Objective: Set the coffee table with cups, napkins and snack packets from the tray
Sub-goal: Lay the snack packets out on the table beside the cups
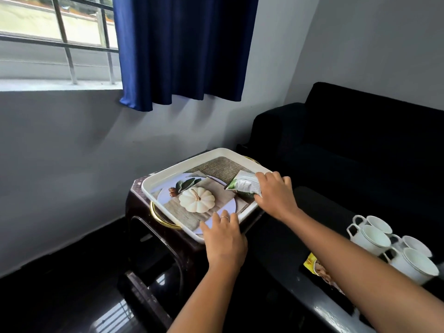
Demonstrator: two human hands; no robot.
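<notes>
A white tray (168, 169) with a printed pumpkin picture and gold handles rests on a dark stool. At the tray's right side lies a green and white snack packet (242, 185), and my right hand (274, 195) is closed on its right end. My left hand (224, 233) lies flat on the tray's near rim, fingers spread, a ring on one finger. Several white cups (374, 239) stand together on the black coffee table (310, 207) at the right. A yellow snack packet (314, 265) lies on the table, partly hidden by my right forearm.
The dark stool (144, 212) stands against a grey wall under a barred window with a blue curtain (185, 49). A black sofa (355, 140) fills the back right, behind the coffee table. The floor is glossy and dark.
</notes>
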